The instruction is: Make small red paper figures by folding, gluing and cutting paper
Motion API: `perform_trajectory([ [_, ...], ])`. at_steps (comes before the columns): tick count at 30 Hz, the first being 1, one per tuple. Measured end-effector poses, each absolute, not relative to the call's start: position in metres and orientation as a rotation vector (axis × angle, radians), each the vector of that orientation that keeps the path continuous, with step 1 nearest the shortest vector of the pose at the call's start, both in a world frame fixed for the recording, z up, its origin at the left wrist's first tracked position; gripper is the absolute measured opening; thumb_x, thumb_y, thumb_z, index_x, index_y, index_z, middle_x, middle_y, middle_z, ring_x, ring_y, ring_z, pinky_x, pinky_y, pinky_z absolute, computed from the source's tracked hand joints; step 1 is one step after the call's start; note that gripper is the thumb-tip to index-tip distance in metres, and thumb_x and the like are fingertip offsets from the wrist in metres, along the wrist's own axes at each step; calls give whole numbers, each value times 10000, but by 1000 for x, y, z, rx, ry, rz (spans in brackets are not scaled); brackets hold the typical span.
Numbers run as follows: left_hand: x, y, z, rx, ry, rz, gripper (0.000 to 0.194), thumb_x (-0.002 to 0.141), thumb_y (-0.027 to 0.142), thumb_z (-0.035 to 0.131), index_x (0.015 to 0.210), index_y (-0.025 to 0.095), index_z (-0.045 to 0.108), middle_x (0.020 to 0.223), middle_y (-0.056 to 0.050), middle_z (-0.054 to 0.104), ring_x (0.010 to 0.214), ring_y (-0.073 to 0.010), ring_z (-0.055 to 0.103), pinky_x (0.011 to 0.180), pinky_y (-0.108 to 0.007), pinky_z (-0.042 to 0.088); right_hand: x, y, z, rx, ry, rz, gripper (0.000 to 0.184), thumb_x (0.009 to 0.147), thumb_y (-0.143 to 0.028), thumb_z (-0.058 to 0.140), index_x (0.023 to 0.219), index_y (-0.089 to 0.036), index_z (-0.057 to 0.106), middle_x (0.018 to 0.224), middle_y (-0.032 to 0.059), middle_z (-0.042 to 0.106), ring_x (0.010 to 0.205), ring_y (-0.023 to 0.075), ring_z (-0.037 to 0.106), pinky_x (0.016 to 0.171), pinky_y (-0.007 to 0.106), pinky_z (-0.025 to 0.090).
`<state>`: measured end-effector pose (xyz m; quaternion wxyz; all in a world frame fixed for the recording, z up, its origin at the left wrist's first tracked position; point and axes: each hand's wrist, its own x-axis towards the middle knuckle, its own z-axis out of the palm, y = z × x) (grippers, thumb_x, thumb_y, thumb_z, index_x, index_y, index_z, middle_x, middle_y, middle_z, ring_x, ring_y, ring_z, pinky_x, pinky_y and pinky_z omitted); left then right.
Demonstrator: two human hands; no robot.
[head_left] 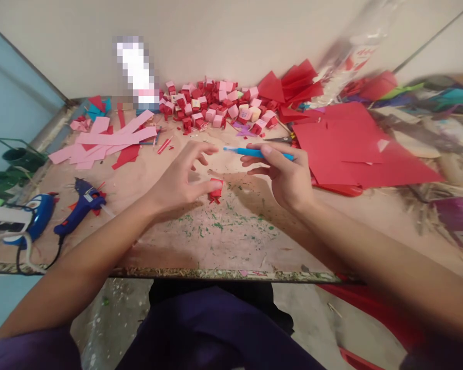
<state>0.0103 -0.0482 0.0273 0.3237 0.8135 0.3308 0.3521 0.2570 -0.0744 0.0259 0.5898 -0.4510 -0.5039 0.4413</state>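
Observation:
My right hand (289, 177) grips a blue pen (252, 152) between thumb and fingers, its tip pointing left. Across from the tip is my left hand (185, 177), open, with a wide gap between its curled fingers and thumb. The left thumb's end overlaps a small red folded paper piece (217, 193) low over the table; whether it presses on it I cannot tell. Behind both hands lies a heap of small pink and red paper cubes (219, 105). Some of them carry drawn marks.
A blue glue gun (79, 205) and pink paper strips (116, 137) lie left. Red paper sheets (343, 139) cover the right, with dark scissors (280, 139) beside them. A clear plastic bottle (345, 64) leans at the back. Green scraps litter the wooden table (170, 252).

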Motion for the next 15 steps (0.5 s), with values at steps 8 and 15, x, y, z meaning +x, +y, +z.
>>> perform_trajectory([
  [8,13,-49,28,2520,847,469,386,895,204,712,1280,217,706,1327,-84,729,1228,-285,673,1103,-453,523,261,-64,9,-1465,-1708,521,301,889,-173,678,1116,-244,863,1137,66,839,1089,328,777,1040,556,597],
  [15,14,-51,31,2499,912,530,257,938,127,600,1133,194,754,1163,-67,783,1060,-235,716,989,-382,556,266,-61,2,-1434,-1878,294,306,930,-194,698,1202,-228,833,1432,94,720,1364,366,641,1198,621,475],
])
